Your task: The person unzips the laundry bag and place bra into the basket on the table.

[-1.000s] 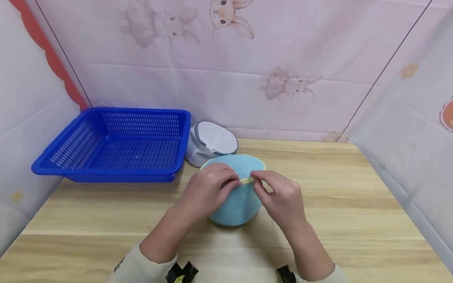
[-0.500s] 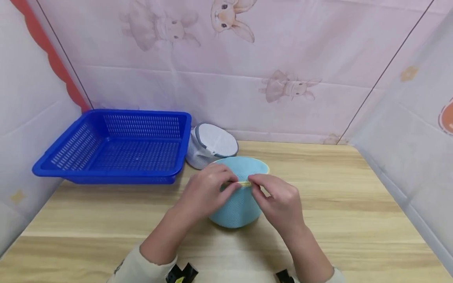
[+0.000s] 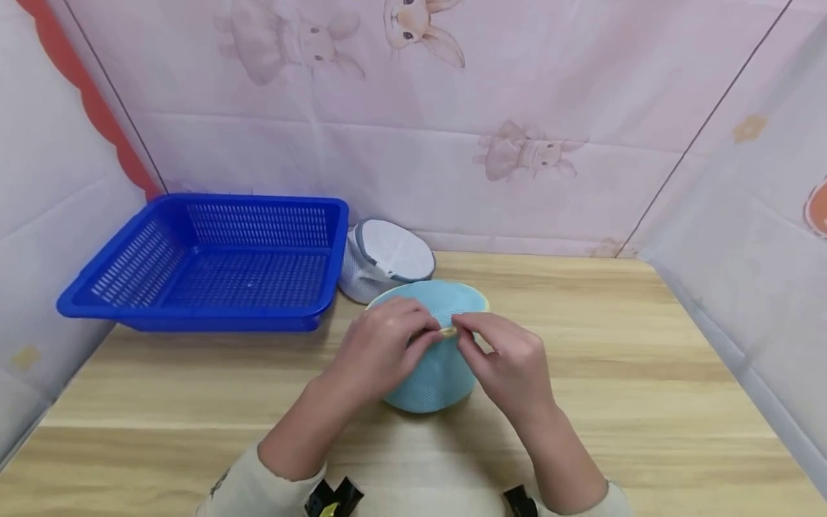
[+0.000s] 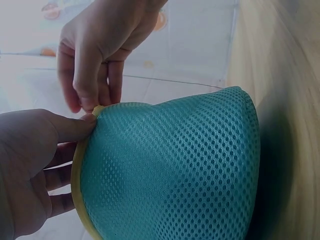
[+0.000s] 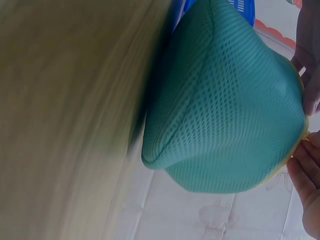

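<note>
A light-blue mesh laundry bag with yellow trim stands on the table, its round top facing up. My left hand pinches the yellow-edged rim between thumb and fingers, with its other fingers behind the rim in the left wrist view. Close to its right, my right hand pinches a small spot on the same yellow edge, thumb against forefinger. Only a short bit of trim shows between the two hands. Whether a zip pull lies under the right fingertips is hidden. The bag's honeycomb side bulges outward in the right wrist view.
A blue plastic basket with slotted walls stands at the back left. Beside it, behind the blue bag, sits a white mesh bag with grey trim. Bare wooden table extends to the right, with a pink rabbit-print backdrop behind.
My right hand has shifted slightly left along the yellow edge, narrowing the gap between the hands. My left hand keeps its hold in nearly the same place.
</note>
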Tool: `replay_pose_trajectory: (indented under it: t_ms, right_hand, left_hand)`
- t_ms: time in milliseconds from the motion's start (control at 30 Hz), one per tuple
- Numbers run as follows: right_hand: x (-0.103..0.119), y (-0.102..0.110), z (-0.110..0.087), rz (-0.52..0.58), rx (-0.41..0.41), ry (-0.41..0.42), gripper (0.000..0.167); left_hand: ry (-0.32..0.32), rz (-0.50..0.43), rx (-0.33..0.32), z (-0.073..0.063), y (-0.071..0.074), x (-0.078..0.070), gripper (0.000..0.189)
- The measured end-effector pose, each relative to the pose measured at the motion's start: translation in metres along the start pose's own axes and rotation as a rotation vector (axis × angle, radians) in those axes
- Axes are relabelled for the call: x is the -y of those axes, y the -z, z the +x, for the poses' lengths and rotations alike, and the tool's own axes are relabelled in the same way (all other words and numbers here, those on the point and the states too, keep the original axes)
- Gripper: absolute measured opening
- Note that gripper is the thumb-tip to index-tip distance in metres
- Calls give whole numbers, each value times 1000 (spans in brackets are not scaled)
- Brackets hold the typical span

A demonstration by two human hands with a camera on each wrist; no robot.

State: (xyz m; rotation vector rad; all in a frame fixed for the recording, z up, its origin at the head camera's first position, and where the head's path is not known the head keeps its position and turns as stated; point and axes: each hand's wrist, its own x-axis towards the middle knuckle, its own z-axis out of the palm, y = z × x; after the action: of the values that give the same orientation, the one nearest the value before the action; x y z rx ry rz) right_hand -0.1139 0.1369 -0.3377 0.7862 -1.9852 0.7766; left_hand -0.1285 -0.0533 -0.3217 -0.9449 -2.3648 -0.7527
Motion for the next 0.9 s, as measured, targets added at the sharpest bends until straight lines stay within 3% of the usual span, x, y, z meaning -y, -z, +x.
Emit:
replay_pose_trajectory:
  t_ms: [233, 567, 733, 900]
  right_hand:
    - [-3, 2, -1, -4, 20, -53, 16]
    - [6, -2, 1, 21, 33, 16, 18]
    - [6, -4, 3, 42, 24, 11, 16]
    - [4, -2, 2, 39, 27, -6, 17]
  left_hand:
    - [28, 2, 24, -1, 3, 0, 4]
    - [0, 8, -9, 1, 2, -2, 4]
    - [13, 8, -11, 3, 2, -3, 5]
    - [-16, 12, -17, 3, 1, -2, 5]
